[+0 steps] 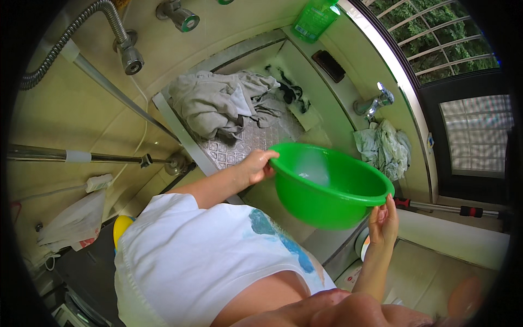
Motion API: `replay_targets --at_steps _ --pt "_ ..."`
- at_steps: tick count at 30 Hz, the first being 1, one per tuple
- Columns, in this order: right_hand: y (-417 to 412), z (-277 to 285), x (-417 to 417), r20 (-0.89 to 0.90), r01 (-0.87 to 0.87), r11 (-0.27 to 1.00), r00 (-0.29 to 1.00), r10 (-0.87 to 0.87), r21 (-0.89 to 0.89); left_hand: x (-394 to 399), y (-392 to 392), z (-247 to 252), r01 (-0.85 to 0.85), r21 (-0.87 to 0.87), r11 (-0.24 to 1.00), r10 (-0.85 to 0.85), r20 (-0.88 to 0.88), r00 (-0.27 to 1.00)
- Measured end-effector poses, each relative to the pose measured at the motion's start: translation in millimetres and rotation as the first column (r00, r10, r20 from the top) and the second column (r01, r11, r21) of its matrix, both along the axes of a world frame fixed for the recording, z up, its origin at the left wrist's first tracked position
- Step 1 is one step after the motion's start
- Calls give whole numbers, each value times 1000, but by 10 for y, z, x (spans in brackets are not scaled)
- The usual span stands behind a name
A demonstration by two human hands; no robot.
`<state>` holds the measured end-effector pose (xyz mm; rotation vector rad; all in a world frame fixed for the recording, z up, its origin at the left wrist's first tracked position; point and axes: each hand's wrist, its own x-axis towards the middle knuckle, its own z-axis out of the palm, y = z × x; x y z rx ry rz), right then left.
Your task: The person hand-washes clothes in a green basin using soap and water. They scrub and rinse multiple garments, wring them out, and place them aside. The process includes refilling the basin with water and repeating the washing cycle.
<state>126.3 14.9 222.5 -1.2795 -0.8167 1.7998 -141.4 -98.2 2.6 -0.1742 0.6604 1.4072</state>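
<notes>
A green plastic basin (322, 208) is held up, tilted, at the near side of a stone-rimmed wash sink (168, 116). My left hand (257, 165) grips its rim on the left, thumb over the edge. On the right side my right hand (383, 222) grips the rim with its fingers. A whitish wet sheen shows inside the basin; I cannot tell how much water it holds. Beyond it, crumpled grey-beige cloth (212, 102) lies in the sink on the patterned washboard floor (222, 149). Dark wet cloth (292, 92) lies beside that pile.
A chrome tap (374, 102) projects from the right wall, above a bunched pale cloth (386, 147). On the ledge rest a scrubbing brush (328, 65) and a green bottle (314, 20). A metal hose (73, 30) and valves are at upper left. A red-black pole (445, 208) lies right.
</notes>
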Motion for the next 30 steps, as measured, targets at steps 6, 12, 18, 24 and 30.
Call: replay_targets --at_steps 6,12,18,24,30 --pt "59 -12 69 -32 64 997 998 -63 46 63 74 179 33 -71 997 -35 -24 999" --pt "269 227 -488 -130 -93 984 985 113 153 -358 121 647 -135 -45 990 129 -120 984" --pt "235 435 -455 57 -164 935 986 154 315 91 36 187 127 -59 990 -125 37 991" --pt "183 306 58 376 -194 910 926 46 366 508 19 247 732 -80 676 -706 -355 613" --pt "-76 -140 571 416 -111 874 903 -110 473 -41 1020 418 586 120 802 15 -984 180"
